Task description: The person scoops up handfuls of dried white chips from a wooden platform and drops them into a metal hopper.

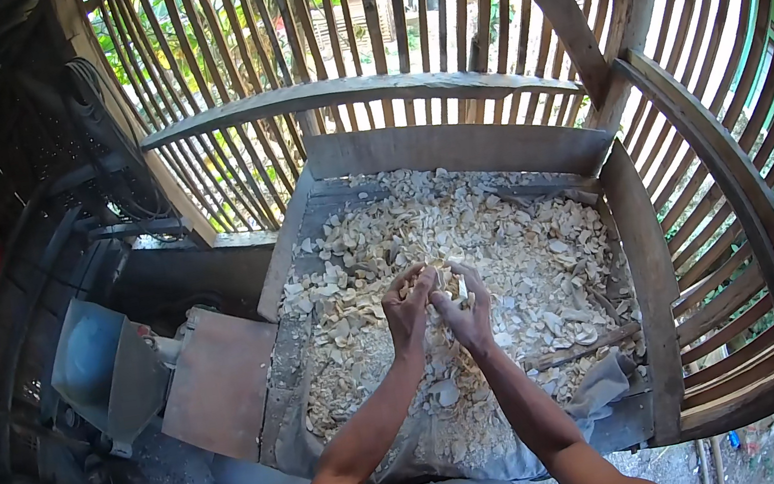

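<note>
Both my hands are together over the middle of a heap of pale, dried chips with uneven, broken edges. My left hand has its fingers curled round some of the chips. Close beside it, my right hand is closed on pale pieces too, with bits showing between the fingers. The heap lies in a shallow wooden bin with plank sides. A grey cloth is bunched at its near right corner.
A metal hopper, bluish inside, stands left of the bin, beside a flat brown board. Slatted wooden walls rise behind and to the right. Coiled cables hang from a post at the far left.
</note>
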{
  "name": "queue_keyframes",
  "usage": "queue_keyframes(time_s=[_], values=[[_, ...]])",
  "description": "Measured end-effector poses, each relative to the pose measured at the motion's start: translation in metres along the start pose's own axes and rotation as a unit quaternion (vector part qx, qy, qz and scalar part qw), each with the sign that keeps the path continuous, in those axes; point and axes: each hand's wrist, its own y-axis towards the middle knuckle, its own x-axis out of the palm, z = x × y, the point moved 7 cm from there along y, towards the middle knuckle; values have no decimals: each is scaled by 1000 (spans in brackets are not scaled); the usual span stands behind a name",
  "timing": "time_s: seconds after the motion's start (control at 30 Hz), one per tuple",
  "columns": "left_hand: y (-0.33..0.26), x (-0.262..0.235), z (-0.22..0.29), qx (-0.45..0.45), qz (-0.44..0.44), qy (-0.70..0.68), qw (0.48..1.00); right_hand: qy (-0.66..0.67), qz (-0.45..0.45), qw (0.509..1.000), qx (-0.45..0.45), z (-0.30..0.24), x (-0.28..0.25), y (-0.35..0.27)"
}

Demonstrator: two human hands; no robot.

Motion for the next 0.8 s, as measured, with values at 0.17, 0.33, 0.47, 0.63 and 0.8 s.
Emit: queue_keyframes(time_s=[0.17,0.33,0.47,0.63,0.8], values=[[1,-11,15,5,7,-10,1000,0,-18,1000,-5,-13,17,4],[4,-28,34,24,11,-38,999,-2,-13,1000,-23,-30,39,6],[0,-54,43,31,19,-35,999,10,-20,999,-25,-41,62,-3],[-3,-79,38,31,33,-33,998,73,-41,993,88,0,87,-20],[3,-96,52,50,46,-73,995,75,-37,996,37,-33,108,-19]])
